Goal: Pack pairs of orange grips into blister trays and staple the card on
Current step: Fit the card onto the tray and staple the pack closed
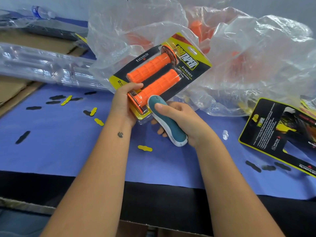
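Left hand (pixel 123 101) grips the clear blister pack of two orange grips (pixel 153 79); right hand (pixel 184 120) squeezes a teal-and-white stapler (pixel 167 124), its nose hiding the pack's near corner.

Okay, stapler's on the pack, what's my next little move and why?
Probably squeeze the teal and white stapler in your right hand: its nose sits over the bottom edge of the yellow-and-black carded blister pack, which your left hand grips, both orange grips inside.
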Motion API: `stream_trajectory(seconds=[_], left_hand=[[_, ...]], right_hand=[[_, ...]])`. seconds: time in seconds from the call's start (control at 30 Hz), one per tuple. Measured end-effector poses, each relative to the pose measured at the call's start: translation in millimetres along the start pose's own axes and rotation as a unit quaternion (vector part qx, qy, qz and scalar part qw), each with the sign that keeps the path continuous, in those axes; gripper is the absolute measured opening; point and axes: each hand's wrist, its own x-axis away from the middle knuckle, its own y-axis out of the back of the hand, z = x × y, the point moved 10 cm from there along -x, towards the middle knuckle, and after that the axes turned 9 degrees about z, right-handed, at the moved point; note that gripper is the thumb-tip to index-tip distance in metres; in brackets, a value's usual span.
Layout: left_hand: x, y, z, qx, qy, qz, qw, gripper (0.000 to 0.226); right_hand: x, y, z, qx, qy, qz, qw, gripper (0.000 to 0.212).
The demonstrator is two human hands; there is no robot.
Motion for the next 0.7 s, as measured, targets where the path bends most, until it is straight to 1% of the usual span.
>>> stream_trajectory(seconds=[0.07, 0.2, 0.37, 0.5, 0.6, 0.63, 0.7], left_hand=[[0, 3, 0, -0.002, 0.002, -0.009, 1.000, 0.008], [-1, 6, 2, -0.001, 0.009, -0.022, 1.000, 0.009], [-3, 10, 2, 0.002, 0.007, -0.038, 0.999, 0.010], [-5, 3, 2, 0.031, -0.005, -0.016, 0.999, 0.008], [-6, -7, 0, 0.094, -0.008, 0.026, 0.995, 0.028], [-6, -10, -2, 0.118, -0.017, 0.037, 0.992, 0.031], [-7, -10, -7, 0.123, -0.047, 0.037, 0.991, 0.038]], right_hand=[[1, 0, 0, -0.005, -0.001, -0.001, 1.000, 0.051], [0, 0, -1, -0.018, -0.001, -0.011, 1.000, 0.059], [-1, 0, 0, -0.050, 0.014, -0.025, 0.998, 0.046], [-2, 2, 1, -0.088, 0.026, -0.040, 0.995, 0.044], [-2, 8, 0, -0.123, 0.035, -0.071, 0.989, 0.044], [-2, 11, 0, -0.130, 0.040, -0.081, 0.987, 0.041], [-1, 15, 1, -0.140, 0.050, -0.093, 0.985, 0.037]])
